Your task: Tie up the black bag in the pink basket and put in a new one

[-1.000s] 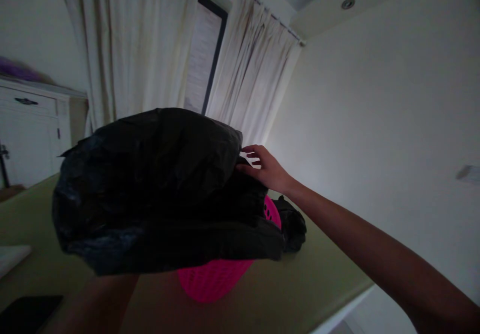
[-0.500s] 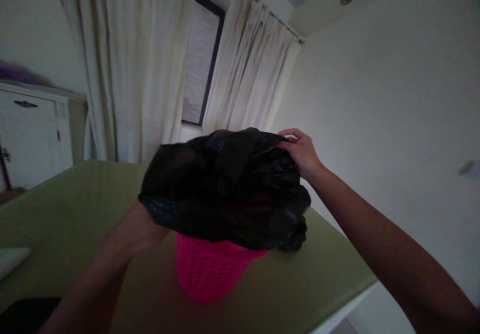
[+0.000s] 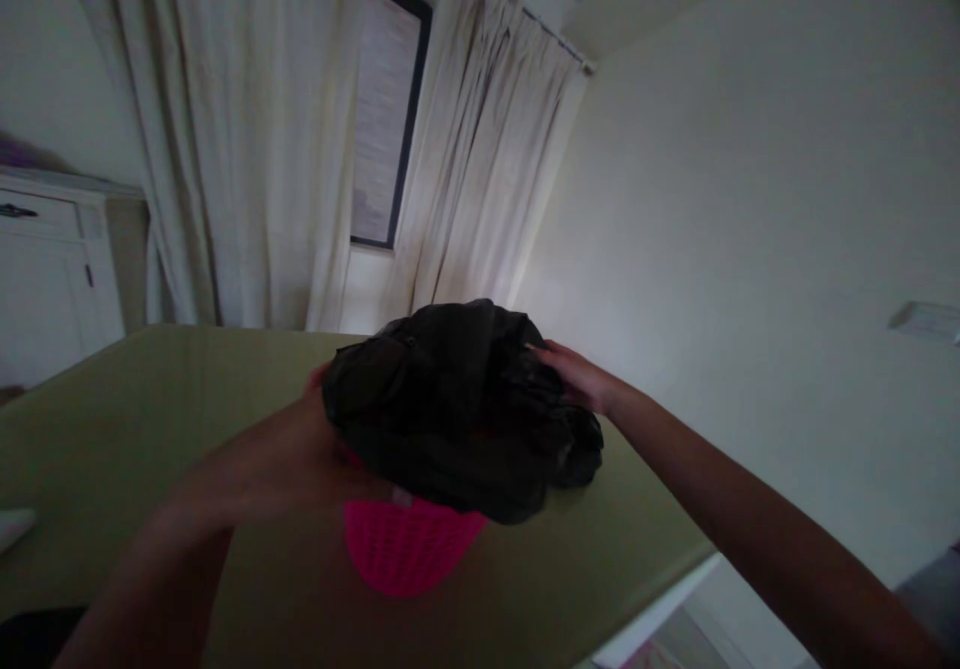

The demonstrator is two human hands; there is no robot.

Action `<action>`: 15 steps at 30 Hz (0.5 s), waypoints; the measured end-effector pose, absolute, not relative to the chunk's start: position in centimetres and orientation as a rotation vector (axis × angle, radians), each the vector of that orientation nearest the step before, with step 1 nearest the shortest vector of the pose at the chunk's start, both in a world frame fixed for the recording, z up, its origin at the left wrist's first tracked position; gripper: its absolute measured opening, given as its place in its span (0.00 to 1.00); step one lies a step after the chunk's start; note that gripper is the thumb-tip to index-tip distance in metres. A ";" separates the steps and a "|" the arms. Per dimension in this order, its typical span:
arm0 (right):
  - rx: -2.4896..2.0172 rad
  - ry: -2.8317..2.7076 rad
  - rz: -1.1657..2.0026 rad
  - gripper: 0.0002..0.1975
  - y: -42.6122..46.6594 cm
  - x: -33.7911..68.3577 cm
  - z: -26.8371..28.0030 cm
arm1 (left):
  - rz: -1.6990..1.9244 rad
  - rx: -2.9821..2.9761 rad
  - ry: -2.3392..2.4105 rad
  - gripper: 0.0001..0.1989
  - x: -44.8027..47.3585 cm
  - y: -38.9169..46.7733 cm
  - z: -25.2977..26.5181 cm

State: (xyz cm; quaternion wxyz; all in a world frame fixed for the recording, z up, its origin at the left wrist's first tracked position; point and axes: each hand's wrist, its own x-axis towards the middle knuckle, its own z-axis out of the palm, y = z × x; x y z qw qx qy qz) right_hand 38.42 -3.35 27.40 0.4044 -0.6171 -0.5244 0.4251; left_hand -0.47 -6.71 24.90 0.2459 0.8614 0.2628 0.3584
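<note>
Black bag (image 3: 457,399) bunched over pink basket (image 3: 405,549), both hands seemingly gripping its edges, contents hidden

Bag: black plastic bag (image 3: 457,404) — crumpled, bunched over the basket's top, hiding its rim.
Basket: pink perforated basket (image 3: 405,547) — upright on the green surface, at the bag's 6 o'clock.

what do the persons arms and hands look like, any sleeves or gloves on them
Both forearms are bare, with no sleeve reaching into view. The left hand and right hand are bare too: no gloves. No watch, bracelet or ring shows, though the light is dim, the left arm is blurred and part of each hand is hidden, so small items could be missed.
</note>
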 end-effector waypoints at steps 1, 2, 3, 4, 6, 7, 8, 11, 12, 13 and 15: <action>-1.518 -1.321 1.061 0.35 -3.3 38.0 26.3 | 0.911 2.292 0.696 0.21 -1.2 -6.7 24.8; -1.479 -1.325 1.014 0.36 -3.2 37.6 25.4 | 0.877 2.210 0.692 0.20 -1.9 -6.6 24.7; -1.452 -1.342 0.939 0.37 -3.1 37.2 24.6 | 0.870 2.119 0.704 0.19 -2.8 -6.3 24.4; -1.430 -1.371 0.840 0.37 -2.9 36.8 24.0 | 0.922 2.025 0.736 0.20 -3.5 -6.0 24.0; -1.380 -1.445 0.596 0.33 -2.7 36.5 23.4 | 1.065 1.880 0.777 0.29 -4.6 -5.2 23.4; -1.351 -1.492 0.479 0.30 -2.7 36.4 23.3 | 1.137 1.821 0.806 0.36 -4.9 -4.8 23.3; -1.320 -1.549 0.379 0.27 -2.7 36.3 23.5 | 1.200 1.782 0.853 0.40 -4.9 -4.4 23.2; -1.225 -1.842 0.173 0.14 -3.3 35.9 24.9 | 1.309 1.866 1.092 0.34 -4.0 -3.5 23.7; -1.194 -1.976 0.159 0.11 -3.5 35.5 25.5 | 1.310 1.942 1.150 0.30 -3.6 -3.3 23.8; -1.171 -2.120 0.186 0.11 -3.7 35.1 26.0 | 1.282 2.023 1.164 0.29 -3.3 -3.1 23.9; -1.165 -2.440 0.338 0.13 -4.0 33.9 26.6 | 1.204 2.109 1.106 0.28 -2.9 -2.6 23.6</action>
